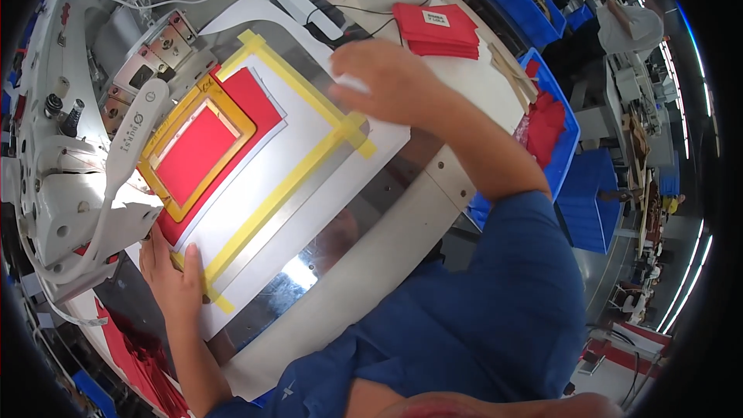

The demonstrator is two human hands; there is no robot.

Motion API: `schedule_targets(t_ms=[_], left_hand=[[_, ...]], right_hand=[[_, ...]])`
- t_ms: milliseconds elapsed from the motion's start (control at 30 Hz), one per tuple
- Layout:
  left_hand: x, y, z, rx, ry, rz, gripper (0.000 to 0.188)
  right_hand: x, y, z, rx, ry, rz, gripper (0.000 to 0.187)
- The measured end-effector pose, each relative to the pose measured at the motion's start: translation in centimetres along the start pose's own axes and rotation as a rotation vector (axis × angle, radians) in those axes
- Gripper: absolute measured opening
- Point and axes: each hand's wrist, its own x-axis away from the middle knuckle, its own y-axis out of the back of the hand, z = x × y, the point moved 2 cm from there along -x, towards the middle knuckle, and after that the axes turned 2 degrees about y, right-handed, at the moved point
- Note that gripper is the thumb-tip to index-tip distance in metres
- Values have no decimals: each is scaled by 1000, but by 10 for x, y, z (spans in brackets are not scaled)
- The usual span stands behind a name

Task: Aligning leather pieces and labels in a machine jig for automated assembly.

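My left hand [172, 282] lies with thumb and fingers apart at the near left corner of a red fabric piece [267, 104], on the white sheet. Over the fabric sits a yellow rectangular frame [232, 156], with red showing through its window. Beneath the fabric, a thin pale layer shows along its right edge. Strips of yellow tape [267, 214] border the white sheet [271, 162]. My right hand [387, 81] is raised above the far right corner of that sheet, its fingers bent and parted; I see nothing held in it.
A white sewing machine [58, 224] with a lamp [133, 135] stands at the left. Far right on the table are stacked red pieces [437, 31] with a label. Beyond the table edge, a blue bin [569, 143] holds red fabric. Red cloth [139, 364] hangs at the near left.
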Motion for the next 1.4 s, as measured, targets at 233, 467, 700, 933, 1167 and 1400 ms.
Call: schedule_targets(t_ms=[233,467,700,933,1167,1400], left_hand=[[9,30,-58,-224,-144,-2,72],[4,-5,-114,103,-638,-129,62],[2,-17,-102,269,-758,-154,58],[-2,-18,-103,249,-756,-148,58],[-3,-18,-102,224,-727,-92,57],[-4,-18,-102,307,-735,-70,60]], right_hand=[[52,63,-161,208,-435,-147,33],[49,66,-188,110,-470,12,43],[44,84,-204,66,-513,143,59],[53,112,-199,13,-767,131,40],[71,152,-167,-670,-809,-335,21],[28,36,-28,-1330,-660,58,39]])
